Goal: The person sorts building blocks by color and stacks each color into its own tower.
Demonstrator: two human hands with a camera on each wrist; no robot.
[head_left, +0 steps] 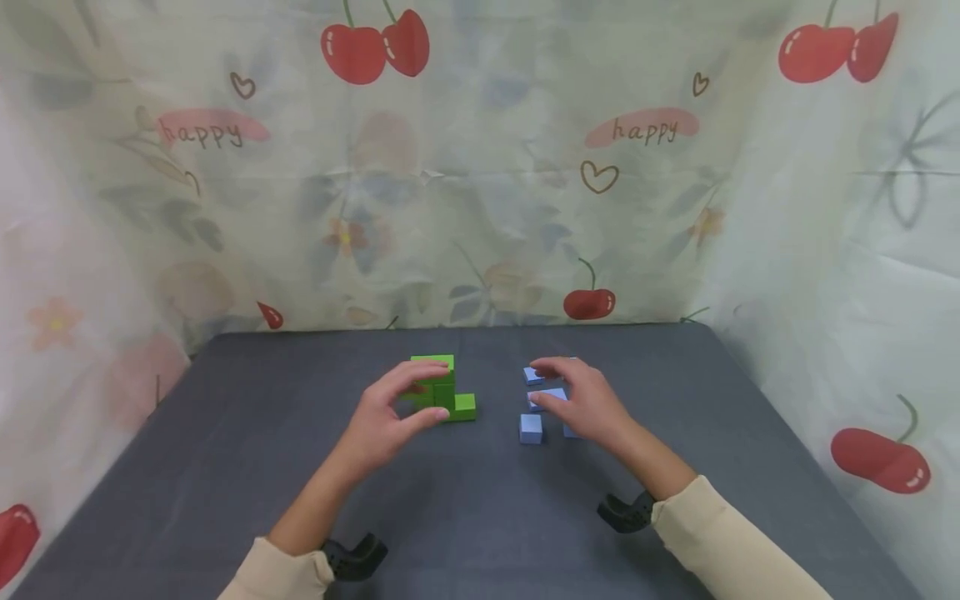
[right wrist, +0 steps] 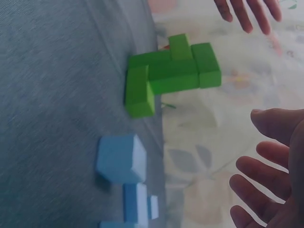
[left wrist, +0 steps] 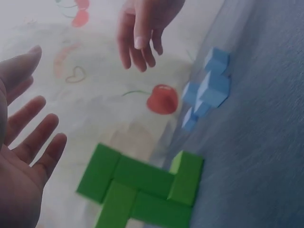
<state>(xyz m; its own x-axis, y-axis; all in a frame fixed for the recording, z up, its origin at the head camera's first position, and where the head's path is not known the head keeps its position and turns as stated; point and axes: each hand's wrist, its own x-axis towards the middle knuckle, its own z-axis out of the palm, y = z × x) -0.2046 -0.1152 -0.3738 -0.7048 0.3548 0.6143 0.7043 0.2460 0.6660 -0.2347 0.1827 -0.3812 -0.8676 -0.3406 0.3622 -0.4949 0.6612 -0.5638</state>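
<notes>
A stack of bright green blocks [head_left: 444, 393] [left wrist: 145, 175] [right wrist: 173, 75] stands left of the table's middle. My left hand [head_left: 384, 421] [left wrist: 23, 175] is raised nearest to it, thumb and fingers spread apart and holding nothing. In the head view that hand overlaps part of the stack. Several light blue blocks [head_left: 531, 429] [left wrist: 214, 89] [right wrist: 119, 159] lie loose to the right of the green ones. Above them my right hand [head_left: 588, 404] [left wrist: 149, 21] [right wrist: 280, 190] hovers with fingers loosely bent and nothing in its grasp, hiding some of the blue blocks in the head view.
A dark grey cloth [head_left: 465, 508] covers the table. Behind it and at both sides hangs a pale curtain [head_left: 480, 208] printed with cherries, hearts and flowers. Black bands [head_left: 356, 557] circle both wrists below beige sleeves [head_left: 723, 533].
</notes>
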